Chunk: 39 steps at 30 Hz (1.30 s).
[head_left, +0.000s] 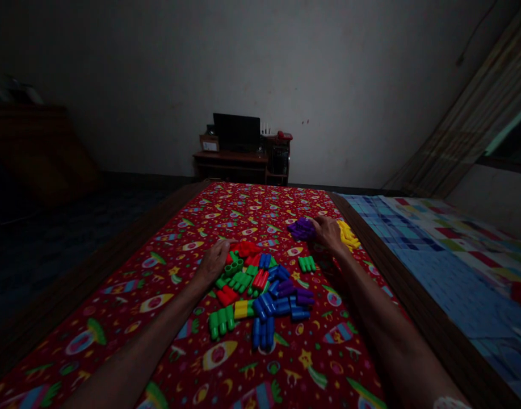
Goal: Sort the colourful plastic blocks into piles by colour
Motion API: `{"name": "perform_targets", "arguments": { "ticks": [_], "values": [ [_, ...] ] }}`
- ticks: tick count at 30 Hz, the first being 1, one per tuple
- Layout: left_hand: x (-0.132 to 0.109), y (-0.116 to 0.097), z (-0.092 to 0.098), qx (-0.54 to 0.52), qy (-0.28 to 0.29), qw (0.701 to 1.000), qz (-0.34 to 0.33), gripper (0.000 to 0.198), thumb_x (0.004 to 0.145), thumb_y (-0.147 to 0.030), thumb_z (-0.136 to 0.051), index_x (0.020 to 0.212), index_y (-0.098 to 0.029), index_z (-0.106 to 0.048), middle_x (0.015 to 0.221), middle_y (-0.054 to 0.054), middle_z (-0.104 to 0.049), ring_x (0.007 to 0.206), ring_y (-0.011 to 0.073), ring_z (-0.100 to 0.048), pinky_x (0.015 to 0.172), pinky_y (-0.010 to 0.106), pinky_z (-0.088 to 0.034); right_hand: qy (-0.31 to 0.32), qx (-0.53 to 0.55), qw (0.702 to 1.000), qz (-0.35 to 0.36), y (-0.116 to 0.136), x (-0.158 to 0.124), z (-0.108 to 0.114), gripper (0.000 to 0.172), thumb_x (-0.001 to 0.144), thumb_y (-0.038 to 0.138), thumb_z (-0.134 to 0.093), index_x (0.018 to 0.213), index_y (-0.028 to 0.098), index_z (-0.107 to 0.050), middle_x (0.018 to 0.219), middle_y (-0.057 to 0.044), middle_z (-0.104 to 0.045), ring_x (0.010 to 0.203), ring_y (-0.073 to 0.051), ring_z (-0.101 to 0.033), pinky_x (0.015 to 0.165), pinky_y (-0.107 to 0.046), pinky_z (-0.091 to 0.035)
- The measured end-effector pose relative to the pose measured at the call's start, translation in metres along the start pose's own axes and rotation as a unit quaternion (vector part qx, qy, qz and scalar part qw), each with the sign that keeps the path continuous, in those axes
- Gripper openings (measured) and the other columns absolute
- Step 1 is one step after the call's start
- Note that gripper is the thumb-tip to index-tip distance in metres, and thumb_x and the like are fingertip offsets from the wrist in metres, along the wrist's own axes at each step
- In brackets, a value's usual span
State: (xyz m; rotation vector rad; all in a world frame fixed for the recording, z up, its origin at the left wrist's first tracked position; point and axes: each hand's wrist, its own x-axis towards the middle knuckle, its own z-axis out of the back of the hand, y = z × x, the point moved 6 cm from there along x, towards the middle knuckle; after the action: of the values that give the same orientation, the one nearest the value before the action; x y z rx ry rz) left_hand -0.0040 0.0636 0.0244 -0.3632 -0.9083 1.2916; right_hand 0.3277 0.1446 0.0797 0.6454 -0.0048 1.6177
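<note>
My left hand (215,260) rests at the left edge of a mixed heap of plastic building blocks. Its fingers are curled beside red blocks (246,249), and whatever they hold is hidden. My right hand (327,230) reaches to a pile of purple blocks (301,229), its bent fingertips closed at the pile's right edge on a purple block. Behind that hand, to its right, lies a pile of yellow blocks (348,236). The heap between my arms has green blocks (222,322), blue blocks (263,333), a yellow block (242,309) and a few purple ones.
A single green block (307,263) lies apart, near my right wrist. The blocks lie on a red patterned cloth (218,380) over a long table. A bed with a checked blue sheet (383,250) adjoins on the right. Against the far wall stands a desk with a monitor (237,132).
</note>
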Motion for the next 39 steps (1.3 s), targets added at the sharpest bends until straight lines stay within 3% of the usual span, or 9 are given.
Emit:
{"name": "perform_targets", "arguments": {
  "ticks": [4, 8, 12, 17, 21, 28, 31, 35, 39],
  "values": [
    [0.001, 0.001, -0.001, 0.0, 0.004, 1.0, 0.006, 0.054, 0.091, -0.047, -0.025, 0.104, -0.017, -0.067, 0.115, 0.01, -0.067, 0.109, 0.0242, -0.059, 0.101, 0.04, -0.044, 0.029, 0.034, 0.997, 0.067, 0.009, -0.026, 0.011, 0.039, 0.092, 0.036, -0.042, 0.081, 0.015, -0.073, 0.07, -0.006, -0.068, 0.065, -0.017, -0.059, 0.06, -0.025, -0.035],
    [0.001, 0.002, -0.001, -0.003, 0.001, 1.0, 0.002, 0.055, 0.09, -0.047, -0.024, 0.103, -0.017, -0.068, 0.114, 0.01, -0.067, 0.109, 0.0239, -0.059, 0.101, 0.04, -0.044, 0.176, 0.068, 0.965, 0.181, 0.034, -0.075, 0.02, 0.035, 0.091, 0.034, -0.046, 0.074, 0.015, -0.069, 0.06, -0.002, -0.059, 0.055, -0.012, -0.05, 0.054, -0.023, -0.028],
    [0.001, 0.002, -0.001, -0.003, 0.001, 1.0, 0.004, 0.054, 0.091, -0.047, -0.025, 0.106, -0.017, -0.067, 0.115, 0.01, -0.067, 0.109, 0.0232, -0.059, 0.101, 0.04, -0.044, 0.3, 0.051, 0.911, 0.277, 0.054, -0.135, 0.024, 0.02, 0.089, 0.032, -0.056, 0.084, 0.017, -0.068, 0.072, -0.003, -0.063, 0.061, -0.012, -0.05, 0.057, -0.023, -0.031],
    [0.001, 0.001, -0.001, 0.001, 0.002, 1.0, 0.002, 0.056, 0.091, -0.049, -0.023, 0.105, -0.017, -0.067, 0.116, 0.01, -0.067, 0.111, 0.0232, -0.058, 0.102, 0.039, -0.043, 0.288, 0.026, 0.903, 0.319, 0.057, -0.165, 0.021, 0.022, 0.087, 0.033, -0.06, 0.102, 0.018, -0.064, 0.096, -0.01, -0.064, 0.084, -0.018, -0.056, 0.069, -0.026, -0.038],
    [0.001, 0.002, -0.001, 0.0, -0.001, 1.0, 0.0, 0.055, 0.091, -0.048, -0.024, 0.105, -0.017, -0.067, 0.116, 0.01, -0.067, 0.11, 0.0233, -0.059, 0.101, 0.038, -0.044, 0.267, 0.077, 0.924, 0.261, 0.047, -0.14, 0.021, 0.022, 0.087, 0.031, -0.057, 0.101, 0.018, -0.067, 0.086, -0.006, -0.068, 0.074, -0.015, -0.059, 0.065, -0.024, -0.04],
    [0.001, 0.002, -0.002, 0.004, 0.002, 1.0, 0.002, 0.054, 0.091, -0.046, -0.024, 0.104, -0.017, -0.067, 0.115, 0.01, -0.067, 0.11, 0.024, -0.059, 0.101, 0.039, -0.044, 0.043, 0.059, 0.992, 0.106, 0.011, -0.039, 0.02, 0.031, 0.083, 0.029, -0.061, 0.109, 0.015, -0.068, 0.103, -0.011, -0.071, 0.09, -0.023, -0.064, 0.079, -0.031, -0.046],
    [0.001, 0.001, -0.001, 0.002, 0.003, 1.0, -0.002, 0.054, 0.091, -0.047, -0.024, 0.103, -0.017, -0.067, 0.116, 0.01, -0.067, 0.11, 0.0241, -0.059, 0.101, 0.04, -0.043, 0.004, 0.039, 0.998, 0.057, 0.003, -0.011, 0.01, 0.029, 0.085, 0.031, -0.057, 0.107, 0.016, -0.069, 0.1, -0.01, -0.072, 0.089, -0.022, -0.064, 0.077, -0.03, -0.045],
    [0.001, 0.003, -0.001, 0.001, 0.002, 1.0, -0.004, 0.054, 0.091, -0.048, -0.024, 0.103, -0.017, -0.067, 0.115, 0.01, -0.066, 0.109, 0.0239, -0.06, 0.1, 0.039, -0.044, 0.014, 0.04, 0.999, 0.034, 0.001, -0.002, -0.002, 0.031, 0.086, 0.035, -0.056, 0.104, 0.015, -0.07, 0.098, -0.01, -0.072, 0.088, -0.021, -0.064, 0.075, -0.027, -0.044],
    [0.002, 0.003, -0.002, -0.002, 0.001, 1.0, -0.003, 0.055, 0.091, -0.049, -0.024, 0.102, -0.017, -0.067, 0.113, 0.01, -0.067, 0.11, 0.0238, -0.059, 0.1, 0.039, -0.044, -0.022, 0.09, 0.993, 0.077, 0.014, -0.017, 0.005, 0.03, 0.091, 0.033, -0.049, 0.096, 0.016, -0.073, 0.093, -0.01, -0.073, 0.084, -0.021, -0.066, 0.074, -0.027, -0.045]
  ]
}}
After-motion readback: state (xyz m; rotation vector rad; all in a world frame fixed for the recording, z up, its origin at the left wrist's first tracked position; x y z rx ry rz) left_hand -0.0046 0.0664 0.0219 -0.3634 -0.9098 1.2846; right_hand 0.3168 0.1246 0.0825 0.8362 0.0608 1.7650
